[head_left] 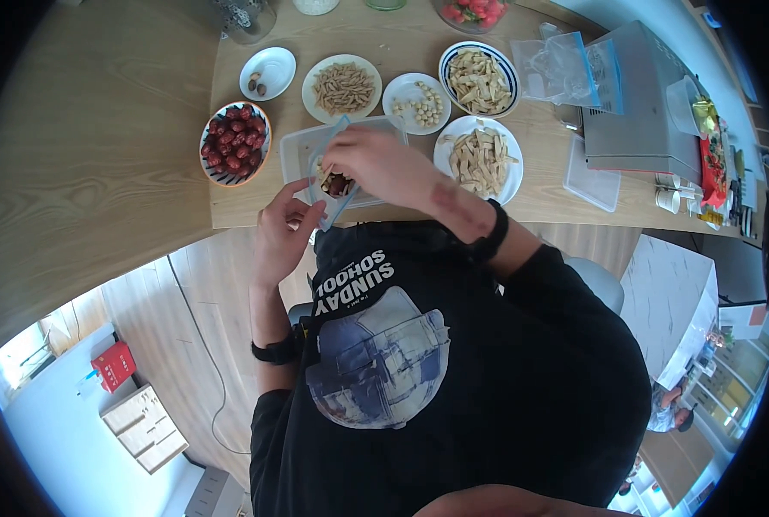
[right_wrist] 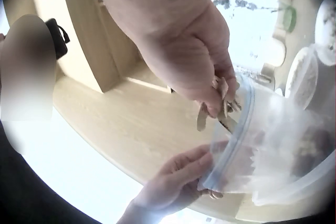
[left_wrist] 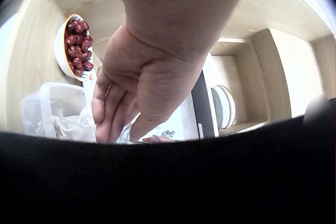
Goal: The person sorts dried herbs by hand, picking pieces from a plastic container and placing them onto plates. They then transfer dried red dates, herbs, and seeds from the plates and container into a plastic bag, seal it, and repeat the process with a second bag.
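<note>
My left hand [head_left: 283, 233] pinches the rim of a clear zip bag [right_wrist: 247, 145] with a blue seal strip. In the right wrist view, my right hand [right_wrist: 210, 71] holds several pale dried slices [right_wrist: 201, 117] between thumb and fingers, right at the bag's mouth. Dark and pale pieces show inside the bag, blurred through the plastic. The bag overlaps a clear plastic container [head_left: 296, 157] at the table's front edge. A plate of pale slices [head_left: 481, 164] stands beside my right forearm. In the left wrist view, a sleeve hides the left fingertips' work.
A bowl of red dates [head_left: 235, 145] stands at the left. Behind the container are a plate with two small brown pieces [head_left: 259, 86], a plate of thin strips [head_left: 343, 89], a plate of whitish pieces [head_left: 423, 108] and a bowl of slices [head_left: 479, 79]. Spare zip bags [head_left: 565, 69] lie beside a grey box [head_left: 630, 103].
</note>
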`<state>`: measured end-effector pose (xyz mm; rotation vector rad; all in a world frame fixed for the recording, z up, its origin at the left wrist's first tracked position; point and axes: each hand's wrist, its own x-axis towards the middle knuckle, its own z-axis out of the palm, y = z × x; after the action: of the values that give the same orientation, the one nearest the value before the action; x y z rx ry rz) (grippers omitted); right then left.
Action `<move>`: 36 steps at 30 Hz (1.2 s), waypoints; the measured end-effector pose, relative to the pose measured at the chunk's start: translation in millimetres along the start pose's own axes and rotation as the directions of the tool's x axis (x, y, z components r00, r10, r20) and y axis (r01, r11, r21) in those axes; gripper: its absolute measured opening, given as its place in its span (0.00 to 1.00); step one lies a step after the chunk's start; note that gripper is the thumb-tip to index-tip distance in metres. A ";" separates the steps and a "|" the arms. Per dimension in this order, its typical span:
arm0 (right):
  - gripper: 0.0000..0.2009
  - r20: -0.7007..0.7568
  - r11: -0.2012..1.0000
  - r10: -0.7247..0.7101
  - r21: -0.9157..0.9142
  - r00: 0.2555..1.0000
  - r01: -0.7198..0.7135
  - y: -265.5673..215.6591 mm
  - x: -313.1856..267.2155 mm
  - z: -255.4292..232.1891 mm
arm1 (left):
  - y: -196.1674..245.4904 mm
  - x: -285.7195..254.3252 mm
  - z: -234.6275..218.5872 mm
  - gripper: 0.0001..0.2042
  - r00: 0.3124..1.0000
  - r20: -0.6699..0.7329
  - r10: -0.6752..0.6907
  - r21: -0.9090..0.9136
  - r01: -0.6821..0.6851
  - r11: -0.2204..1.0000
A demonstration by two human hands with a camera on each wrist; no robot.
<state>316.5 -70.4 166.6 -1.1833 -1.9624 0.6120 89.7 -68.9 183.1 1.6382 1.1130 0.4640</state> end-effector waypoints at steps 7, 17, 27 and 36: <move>0.08 0.176 0.985 -0.061 -0.150 0.982 0.088 1.3 1.0 26.9 | -0.2 -4.6 -1.0 0.18 0.999 -0.038 -0.008 0.021 0.009 1.000; 0.18 -0.260 0.773 0.560 -0.178 0.787 -0.609 43.8 -77.1 -60.7 | -2.9 -0.5 -1.1 0.18 1.000 -0.027 -0.015 0.015 0.016 1.000; 0.32 -0.317 0.420 0.787 -0.354 0.530 -0.836 84.3 -169.3 -43.1 | 3.5 13.4 -1.2 0.18 0.999 0.023 -0.035 0.058 0.034 0.998; 0.16 -0.403 0.493 0.716 -0.285 0.570 -0.822 92.2 -176.9 -45.1 | 9.4 21.9 1.9 0.18 0.998 0.046 -0.031 0.097 0.027 0.995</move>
<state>452.6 -184.5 65.3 -2.3883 -1.2872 0.4069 106.0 -51.6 186.0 1.7060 1.1378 0.3558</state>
